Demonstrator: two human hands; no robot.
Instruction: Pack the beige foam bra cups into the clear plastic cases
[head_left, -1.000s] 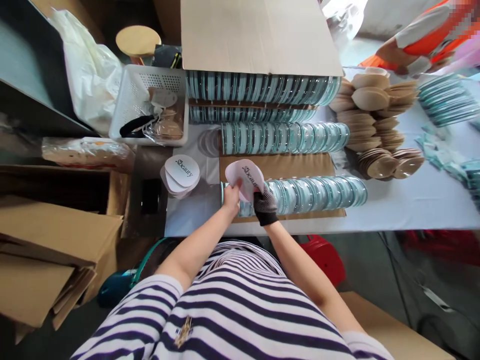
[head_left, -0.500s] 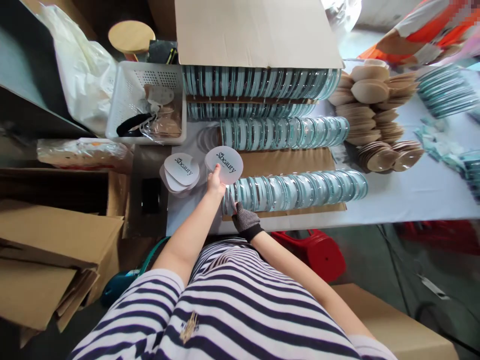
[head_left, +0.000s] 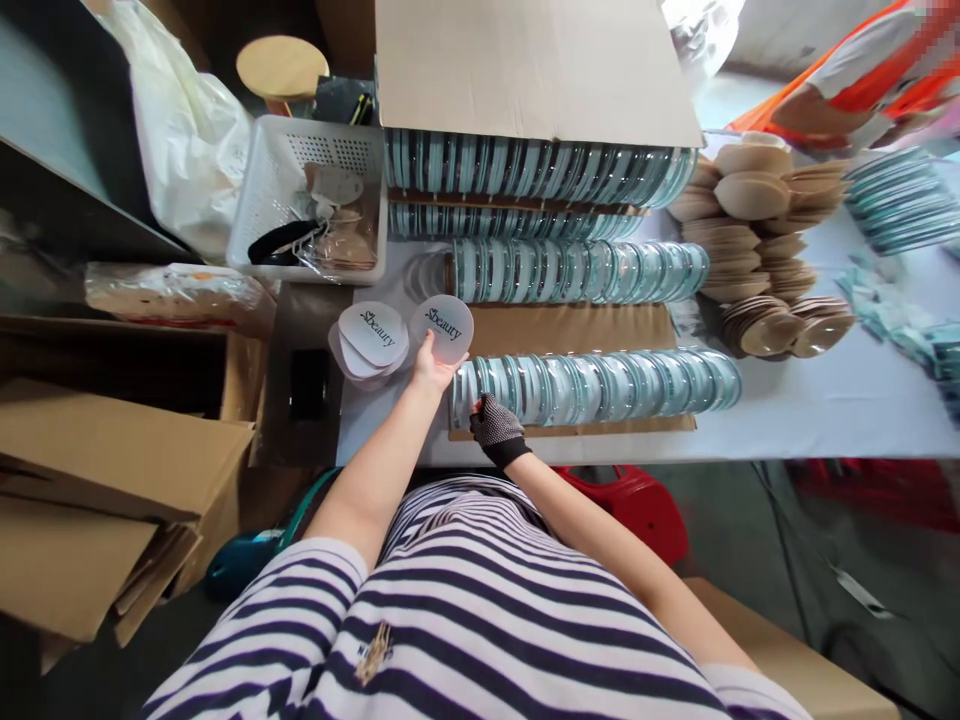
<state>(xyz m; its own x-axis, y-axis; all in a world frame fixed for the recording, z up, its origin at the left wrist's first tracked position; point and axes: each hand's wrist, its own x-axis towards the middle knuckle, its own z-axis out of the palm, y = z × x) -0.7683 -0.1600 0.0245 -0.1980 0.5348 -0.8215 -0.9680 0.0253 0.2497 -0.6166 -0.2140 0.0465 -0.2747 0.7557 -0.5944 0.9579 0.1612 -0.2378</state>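
Note:
My left hand [head_left: 430,366] holds a round white lid printed "beauty" [head_left: 442,327] by its lower edge, just right of a small pile of the same printed lids [head_left: 369,338]. My right hand [head_left: 491,428], in a dark knit glove, rests at the left end of the nearest row of clear, teal-rimmed round cases [head_left: 600,384], which stand on edge on a brown cardboard sheet [head_left: 570,328]. Whether the gloved fingers grip a case is hidden.
More rows of cases [head_left: 577,270] run under a big cardboard flap [head_left: 532,65]. A white basket [head_left: 307,195] sits at the left. Tan round pads [head_left: 757,240] are piled at the right. Flattened cartons [head_left: 105,490] lie on the floor. A person in orange [head_left: 847,85] stands at the far right.
My left hand carried the printed lid left, away from my gloved hand, toward the lid pile. My right hand dropped to the left end of the nearest case row.

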